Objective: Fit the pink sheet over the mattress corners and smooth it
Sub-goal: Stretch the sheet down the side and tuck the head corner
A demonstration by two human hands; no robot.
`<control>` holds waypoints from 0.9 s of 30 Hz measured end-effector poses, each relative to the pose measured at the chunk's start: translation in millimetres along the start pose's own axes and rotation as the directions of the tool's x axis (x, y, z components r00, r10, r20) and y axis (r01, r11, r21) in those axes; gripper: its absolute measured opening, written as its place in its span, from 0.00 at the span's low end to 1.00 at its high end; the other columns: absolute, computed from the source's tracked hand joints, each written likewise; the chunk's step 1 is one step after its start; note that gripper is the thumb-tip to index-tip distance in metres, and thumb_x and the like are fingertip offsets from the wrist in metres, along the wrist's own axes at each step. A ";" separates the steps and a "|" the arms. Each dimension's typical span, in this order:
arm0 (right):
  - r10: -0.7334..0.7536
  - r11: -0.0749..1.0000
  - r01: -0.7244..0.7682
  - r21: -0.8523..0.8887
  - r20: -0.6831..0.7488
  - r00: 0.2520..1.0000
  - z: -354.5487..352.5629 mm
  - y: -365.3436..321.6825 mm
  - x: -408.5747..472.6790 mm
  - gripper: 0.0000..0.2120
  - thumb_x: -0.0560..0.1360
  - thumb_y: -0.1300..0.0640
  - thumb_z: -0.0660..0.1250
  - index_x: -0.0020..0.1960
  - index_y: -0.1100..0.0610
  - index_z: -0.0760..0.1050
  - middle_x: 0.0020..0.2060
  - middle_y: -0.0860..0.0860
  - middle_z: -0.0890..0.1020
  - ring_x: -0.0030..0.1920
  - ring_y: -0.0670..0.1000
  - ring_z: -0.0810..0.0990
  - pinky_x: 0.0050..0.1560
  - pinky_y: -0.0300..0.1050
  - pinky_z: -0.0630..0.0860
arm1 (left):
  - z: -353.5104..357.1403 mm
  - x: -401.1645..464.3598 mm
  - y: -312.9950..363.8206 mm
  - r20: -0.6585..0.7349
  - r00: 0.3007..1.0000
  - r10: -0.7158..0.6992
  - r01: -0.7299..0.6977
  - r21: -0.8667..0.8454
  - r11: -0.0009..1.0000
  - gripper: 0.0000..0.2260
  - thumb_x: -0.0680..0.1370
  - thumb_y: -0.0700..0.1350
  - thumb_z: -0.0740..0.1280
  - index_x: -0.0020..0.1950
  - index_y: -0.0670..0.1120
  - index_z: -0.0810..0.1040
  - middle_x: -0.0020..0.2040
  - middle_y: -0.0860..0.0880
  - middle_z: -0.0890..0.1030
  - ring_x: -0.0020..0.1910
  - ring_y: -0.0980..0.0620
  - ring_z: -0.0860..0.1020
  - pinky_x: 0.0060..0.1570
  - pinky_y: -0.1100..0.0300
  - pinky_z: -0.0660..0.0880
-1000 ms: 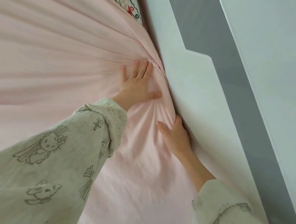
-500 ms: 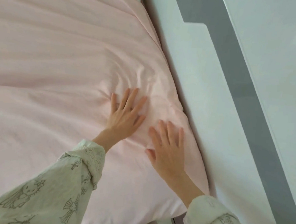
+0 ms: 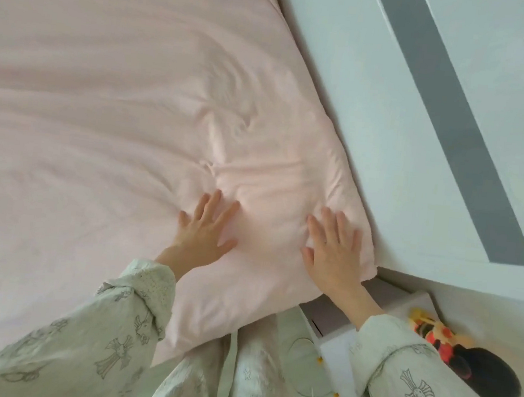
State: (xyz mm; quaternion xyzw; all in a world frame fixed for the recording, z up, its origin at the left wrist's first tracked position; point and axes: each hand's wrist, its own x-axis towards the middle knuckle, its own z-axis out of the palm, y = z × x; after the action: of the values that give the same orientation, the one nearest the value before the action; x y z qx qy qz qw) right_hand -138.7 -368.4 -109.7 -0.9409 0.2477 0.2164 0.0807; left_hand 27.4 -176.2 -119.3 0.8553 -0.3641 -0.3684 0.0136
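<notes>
Observed: the pink sheet (image 3: 108,111) covers the mattress top and wraps over the near right corner (image 3: 366,267), which sits beside the white bed frame panel (image 3: 375,119). My left hand (image 3: 207,229) lies palm down on the sheet, fingers (image 3: 211,202) straight and spread wide, holding nothing. My right hand (image 3: 334,254) lies flat near the corner edge, its fingers likewise straight and fanned, pressing the fabric and gripping nothing. The two hands are apart, with a band of sheet between them. Creases (image 3: 251,161) radiate across the sheet just beyond both sets of fingertips; farther left the fabric shows long shallow folds. Both forearms wear pale printed sleeves (image 3: 117,328). Below the corner stands a white box (image 3: 339,339), and beside it lies a soft toy (image 3: 452,344), orange and black.
</notes>
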 end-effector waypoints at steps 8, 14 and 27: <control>-0.074 0.992 0.050 0.120 0.200 0.977 44.2 -15.4 -84.7 0.28 0.76 0.53 0.62 0.73 0.50 0.56 0.76 0.56 0.48 0.76 0.60 0.51 0.50 0.54 0.79 | 87.6 -99.4 28.8 -0.023 1.000 0.005 -0.002 0.144 0.990 0.43 0.59 0.64 0.74 0.68 0.55 0.60 0.64 0.47 0.64 0.61 0.44 0.71 0.51 0.45 0.73; -0.148 0.973 0.151 -0.175 0.026 0.989 40.2 -8.4 -86.2 0.29 0.55 0.60 0.79 0.53 0.56 0.73 0.52 0.56 0.76 0.48 0.57 0.78 0.35 0.53 0.76 | 108.5 -110.8 45.8 -0.120 0.982 -0.145 0.163 0.158 0.974 0.27 0.68 0.40 0.72 0.64 0.49 0.68 0.59 0.46 0.73 0.55 0.45 0.74 0.48 0.53 0.72; 0.017 0.995 -0.008 0.097 -0.092 0.996 61.7 36.1 -64.4 0.12 0.73 0.66 0.64 0.57 0.65 0.72 0.52 0.62 0.75 0.50 0.63 0.76 0.37 0.51 0.73 | 142.0 -110.7 28.0 -0.385 0.889 -0.249 0.225 -0.108 0.968 0.08 0.71 0.27 0.61 0.46 0.36 0.76 0.41 0.38 0.77 0.43 0.38 0.75 0.40 0.48 0.71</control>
State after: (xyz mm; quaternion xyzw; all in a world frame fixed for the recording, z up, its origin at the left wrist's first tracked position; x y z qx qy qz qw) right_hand -229.9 -355.9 -137.6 -0.9434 0.2671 0.1607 0.1130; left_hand -132.0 -91.9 -145.9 0.9492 -0.2354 -0.1977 0.0677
